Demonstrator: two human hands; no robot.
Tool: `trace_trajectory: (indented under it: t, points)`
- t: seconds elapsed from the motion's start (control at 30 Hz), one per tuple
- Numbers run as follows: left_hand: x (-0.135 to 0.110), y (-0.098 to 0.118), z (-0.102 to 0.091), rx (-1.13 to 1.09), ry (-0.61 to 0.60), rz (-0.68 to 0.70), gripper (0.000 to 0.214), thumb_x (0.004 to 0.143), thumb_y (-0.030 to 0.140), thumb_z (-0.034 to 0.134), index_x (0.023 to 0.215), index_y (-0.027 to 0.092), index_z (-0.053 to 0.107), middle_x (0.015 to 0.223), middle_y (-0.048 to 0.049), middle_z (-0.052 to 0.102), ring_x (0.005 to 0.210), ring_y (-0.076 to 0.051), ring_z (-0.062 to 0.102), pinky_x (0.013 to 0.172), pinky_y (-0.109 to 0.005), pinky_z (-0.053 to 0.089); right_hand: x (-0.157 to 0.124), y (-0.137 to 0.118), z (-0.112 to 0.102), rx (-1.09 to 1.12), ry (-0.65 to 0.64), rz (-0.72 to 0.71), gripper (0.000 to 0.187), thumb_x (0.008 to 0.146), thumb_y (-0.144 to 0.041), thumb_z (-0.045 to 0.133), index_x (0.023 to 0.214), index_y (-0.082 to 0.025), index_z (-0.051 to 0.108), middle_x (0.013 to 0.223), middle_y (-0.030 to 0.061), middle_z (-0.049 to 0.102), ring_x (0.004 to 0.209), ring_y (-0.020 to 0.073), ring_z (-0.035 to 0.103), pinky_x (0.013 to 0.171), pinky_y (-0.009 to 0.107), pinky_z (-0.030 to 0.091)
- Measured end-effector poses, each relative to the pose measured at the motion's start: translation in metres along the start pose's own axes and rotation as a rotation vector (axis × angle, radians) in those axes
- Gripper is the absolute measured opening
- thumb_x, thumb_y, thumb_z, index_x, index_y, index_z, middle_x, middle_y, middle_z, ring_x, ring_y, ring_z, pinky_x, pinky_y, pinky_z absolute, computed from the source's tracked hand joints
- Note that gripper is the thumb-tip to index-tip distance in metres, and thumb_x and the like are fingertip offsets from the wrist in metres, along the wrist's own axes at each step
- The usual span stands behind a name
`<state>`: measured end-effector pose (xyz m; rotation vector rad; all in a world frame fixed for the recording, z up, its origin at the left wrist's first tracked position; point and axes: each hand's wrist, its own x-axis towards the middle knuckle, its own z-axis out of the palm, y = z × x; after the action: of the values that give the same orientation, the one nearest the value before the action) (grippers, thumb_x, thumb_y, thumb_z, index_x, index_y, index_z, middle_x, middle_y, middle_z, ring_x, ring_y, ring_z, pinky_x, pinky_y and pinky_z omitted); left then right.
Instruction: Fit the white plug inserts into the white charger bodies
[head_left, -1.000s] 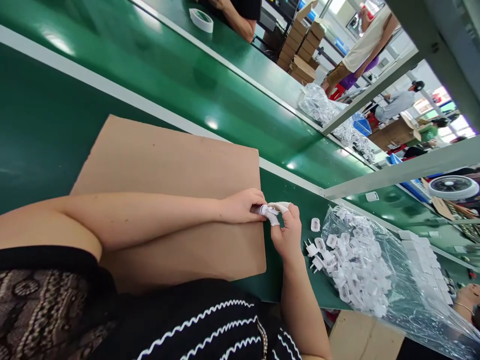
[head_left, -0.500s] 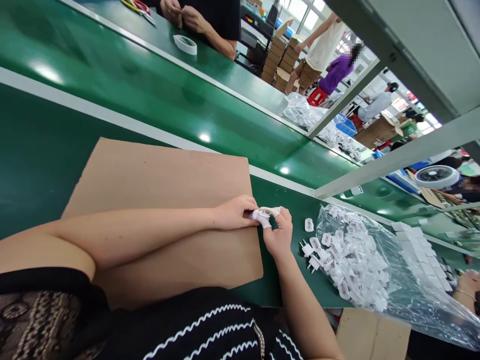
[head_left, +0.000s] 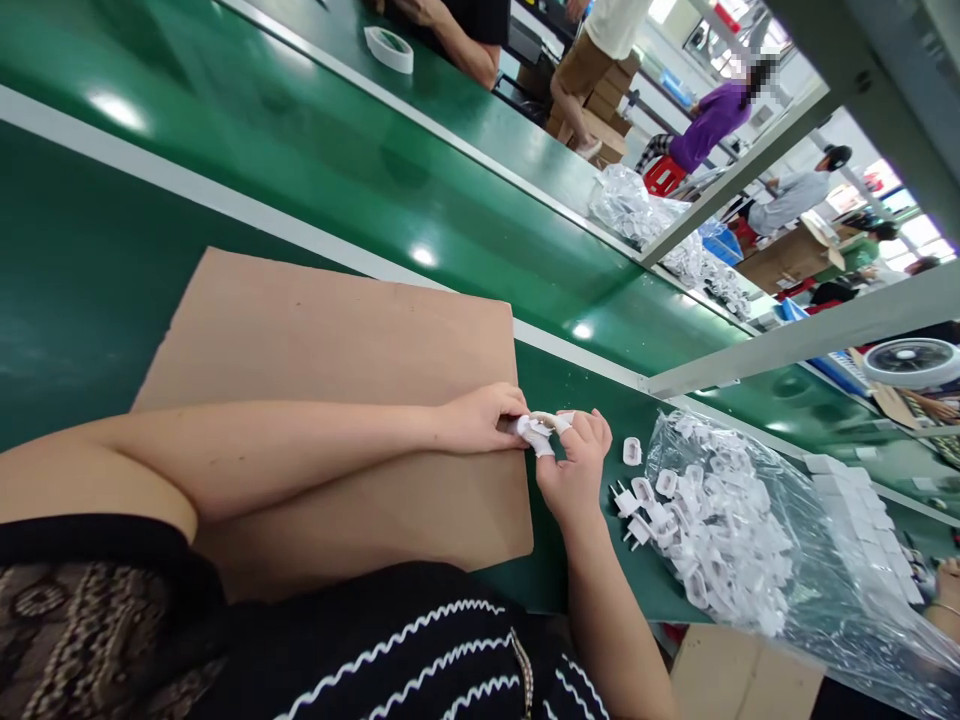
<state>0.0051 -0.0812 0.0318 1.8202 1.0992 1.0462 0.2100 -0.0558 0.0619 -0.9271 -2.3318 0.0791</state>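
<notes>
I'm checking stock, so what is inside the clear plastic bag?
White plastic plug parts lie heaped in the bag. Those at the bottom are covered by the ones above, so they cannot be seen.

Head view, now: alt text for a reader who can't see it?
Left-hand grip and right-hand grip, the latter with white-covered fingertips, meet around a small white piece near the right edge of a cardboard sheet. Farther right, white plug parts lie heaped amid clear plastic film on a green table.

White plug pieces, brown cardboard, wavy-striped black top
</notes>
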Motion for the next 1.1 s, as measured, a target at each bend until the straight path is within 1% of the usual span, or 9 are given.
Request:
trace_trajectory:
  t: [0.27,0.43,0.6,0.7,0.8,0.87,0.97,1.03,1.1]
  points:
    - [0.0,0.003,0.0,0.011,0.008,-0.017,0.019,0.087,0.037,0.074,0.089,0.018,0.076,0.094,-0.0068,0.068,0.092,-0.02,0.064,0.083,-0.031,0.052,0.001,0.005,-0.001,-0.001,-0.067,0.042,0.024,0.074,-0.011,0.06,0.09,-0.025,0.07,0.093,0.002,0.068,0.103,0.0242,0.061,0.116,0.051,0.029]
    - [-0.003,0.007,0.002,0.062,0.031,-0.049,0.026,0.088,0.043,0.071,0.092,0.018,0.076,0.094,-0.0074,0.071,0.094,-0.022,0.066,0.087,-0.034,0.053,-0.006,0.001,0.007,0.091,-0.093,0.175,0.028,0.078,-0.013,0.066,0.102,-0.026,0.074,0.1,0.002,0.068,0.106,0.0218,0.061,0.117,0.048,0.029]
    - [-0.008,0.012,0.009,0.138,0.068,-0.072,0.033,0.089,0.048,0.065,0.108,0.022,0.075,0.107,-0.0086,0.075,0.101,-0.026,0.069,0.093,-0.04,0.056,-0.013,-0.011,0.016,0.259,0.004,0.31,0.021,0.085,-0.024,0.078,0.104,-0.031,0.078,0.124,0.0045,0.064,0.119,0.0232,0.056,0.111,0.043,0.039]
    - [-0.012,0.009,0.013,0.162,0.1,-0.127,0.042,0.087,0.057,0.064,0.109,0.023,0.074,0.109,-0.009,0.076,0.102,-0.03,0.071,0.094,-0.044,0.059,-0.011,-0.009,0.013,0.335,0.028,0.34,0.042,0.086,-0.033,0.079,0.127,-0.034,0.071,0.137,0.0055,0.058,0.123,0.024,0.055,0.109,0.041,0.044]
    - [-0.012,0.0,0.012,0.173,0.067,-0.195,0.049,0.083,0.066,0.066,0.11,0.026,0.075,0.115,-0.0072,0.077,0.109,-0.032,0.071,0.099,-0.046,0.058,-0.008,0.008,-0.003,0.215,0.092,0.434,0.068,0.091,-0.034,0.072,0.154,-0.026,0.047,0.144,0.0122,0.055,0.13,0.0282,0.051,0.114,0.047,0.041]
    - [-0.006,-0.006,0.006,0.189,0.053,-0.249,0.053,0.08,0.071,0.068,0.111,0.029,0.075,0.114,-0.0052,0.077,0.106,-0.034,0.073,0.096,-0.046,0.06,-0.009,0.025,-0.015,0.01,0.103,0.583,0.072,0.09,-0.03,0.072,0.155,-0.018,0.044,0.151,0.0201,0.049,0.139,0.0361,0.043,0.118,0.057,0.034]
    - [0.016,-0.009,-0.012,0.272,0.104,-0.308,0.061,0.075,0.075,0.068,0.113,0.028,0.074,0.104,-0.0053,0.079,0.093,-0.034,0.074,0.083,-0.045,0.061,-0.012,0.05,-0.022,-0.212,-0.047,0.816,0.07,0.081,-0.017,0.076,0.146,-0.007,0.053,0.152,0.0317,0.044,0.137,0.0458,0.044,0.111,0.065,0.036]
    - [0.039,-0.007,-0.029,0.336,0.159,-0.318,0.066,0.072,0.076,0.068,0.115,0.026,0.073,0.101,-0.007,0.078,0.09,-0.035,0.074,0.076,-0.042,0.06,-0.012,0.061,-0.02,-0.242,-0.159,0.852,0.06,0.076,-0.009,0.075,0.133,-0.004,0.061,0.14,0.0328,0.052,0.126,0.0444,0.052,0.101,0.06,0.045]
    - [0.066,-0.004,-0.048,0.396,0.231,-0.352,0.07,0.068,0.076,0.068,0.113,0.023,0.072,0.098,-0.009,0.077,0.088,-0.036,0.073,0.069,-0.04,0.058,-0.011,0.066,-0.015,-0.227,-0.208,0.803,0.048,0.073,-0.005,0.073,0.12,-0.006,0.067,0.126,0.0275,0.06,0.118,0.0402,0.056,0.093,0.052,0.05]
